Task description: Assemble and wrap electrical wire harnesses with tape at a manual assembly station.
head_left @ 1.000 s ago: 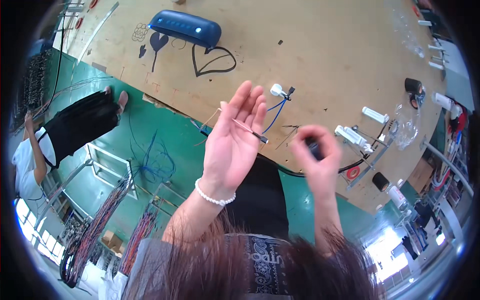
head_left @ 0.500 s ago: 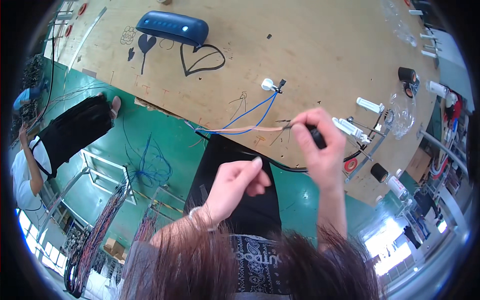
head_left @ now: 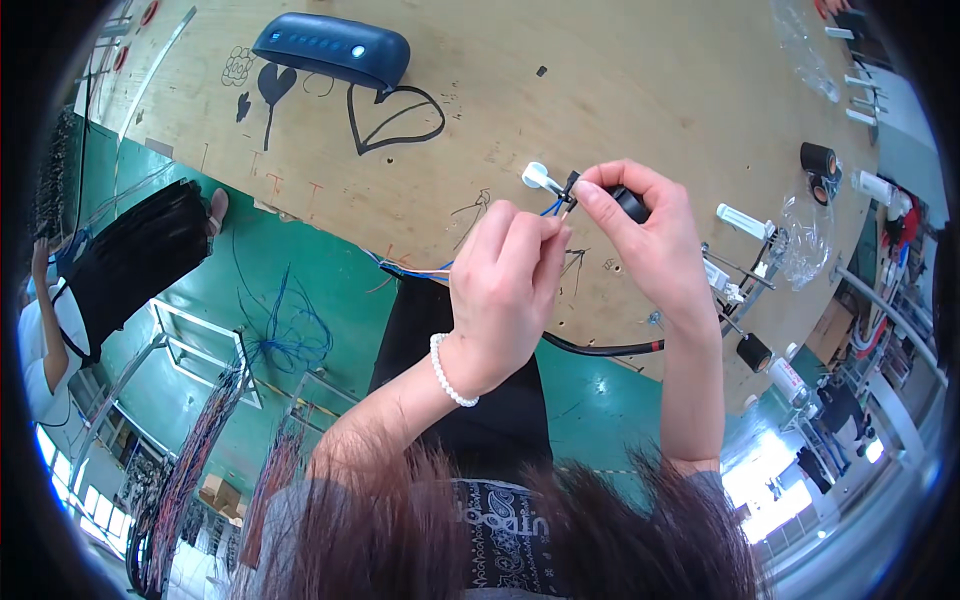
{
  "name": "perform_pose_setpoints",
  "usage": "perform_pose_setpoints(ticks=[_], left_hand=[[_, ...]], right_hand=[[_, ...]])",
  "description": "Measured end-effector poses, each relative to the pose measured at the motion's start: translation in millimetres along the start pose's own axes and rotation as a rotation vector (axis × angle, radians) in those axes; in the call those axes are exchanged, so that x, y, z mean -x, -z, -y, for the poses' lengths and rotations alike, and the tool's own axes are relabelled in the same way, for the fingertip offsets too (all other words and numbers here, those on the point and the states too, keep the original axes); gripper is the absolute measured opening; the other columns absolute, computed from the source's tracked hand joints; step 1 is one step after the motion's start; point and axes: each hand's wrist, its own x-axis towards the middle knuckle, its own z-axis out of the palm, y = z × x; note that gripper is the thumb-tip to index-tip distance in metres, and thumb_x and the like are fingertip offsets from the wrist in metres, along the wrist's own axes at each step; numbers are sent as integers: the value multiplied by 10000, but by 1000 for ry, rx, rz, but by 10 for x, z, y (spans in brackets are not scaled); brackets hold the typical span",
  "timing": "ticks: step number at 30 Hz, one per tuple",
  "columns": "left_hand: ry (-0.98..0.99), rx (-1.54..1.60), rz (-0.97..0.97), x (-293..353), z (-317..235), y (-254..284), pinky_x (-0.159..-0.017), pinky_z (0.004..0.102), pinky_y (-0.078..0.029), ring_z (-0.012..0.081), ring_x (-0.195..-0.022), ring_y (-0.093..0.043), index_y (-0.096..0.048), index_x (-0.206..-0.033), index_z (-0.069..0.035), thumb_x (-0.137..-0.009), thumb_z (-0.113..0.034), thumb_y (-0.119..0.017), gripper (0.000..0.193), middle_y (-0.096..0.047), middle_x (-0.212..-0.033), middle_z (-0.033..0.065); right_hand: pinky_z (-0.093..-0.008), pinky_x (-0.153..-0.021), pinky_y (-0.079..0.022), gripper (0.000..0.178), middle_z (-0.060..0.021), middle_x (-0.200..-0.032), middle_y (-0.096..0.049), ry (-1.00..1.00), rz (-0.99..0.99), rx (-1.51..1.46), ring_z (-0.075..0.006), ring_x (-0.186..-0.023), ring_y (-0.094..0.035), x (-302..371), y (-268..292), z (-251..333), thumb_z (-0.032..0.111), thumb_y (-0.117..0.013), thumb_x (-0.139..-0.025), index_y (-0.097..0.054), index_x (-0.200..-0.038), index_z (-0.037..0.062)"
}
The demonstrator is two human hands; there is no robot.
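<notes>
At the near part of the board, my left hand (head_left: 505,285) is closed in a pinch on a thin orange wire (head_left: 432,271), whose tip shows past the fingertips. Blue wires (head_left: 551,208) run behind this hand to a small black connector (head_left: 572,184). The connector sits beside a white round-topped peg (head_left: 537,176). My right hand (head_left: 655,225) has a roll of black tape (head_left: 630,204) in its curled fingers. Its thumb and index fingertips meet at the connector, partly covering it.
A dark blue speaker (head_left: 332,50) stands at the far left of the wooden board (head_left: 600,90). White fixture blocks (head_left: 745,220), metal rods and black tape rolls (head_left: 818,160) lie to the right. A black cable (head_left: 610,350) runs along the near edge. Another person (head_left: 130,255) is at left.
My left hand has moved up and right from the near edge and now pinches the orange wire. My right hand has shifted up to the connector, still with the tape roll.
</notes>
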Motion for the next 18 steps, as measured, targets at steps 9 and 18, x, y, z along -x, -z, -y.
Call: perform_pose_setpoints(ticks=[9, 18], left_hand=[[-8, -34, 1, -77, -33, -47, -545, 365, -446, 255, -617, -536, -550, -816, -26, -815, -29, -687, 137, -495, -731, 92], [-102, -206, 14, -61, 3, -101, -502, 377, -425, 264, -580, -528, -516, -789, -31, -807, -28, -669, 154, -486, -723, 100]], right_hand=[[-212, -540, -338, 203, 57, -684, -515, -15, -75, 67, -29, -613, -404, -21, -26, 66, 200, -681, -899, -660, -917, -1], [-221, -528, -343, 190, 54, -658, -520, 6, -132, 104, -33, -605, -412, -49, -139, 3, 185, -695, -886, -666, -915, 0]])
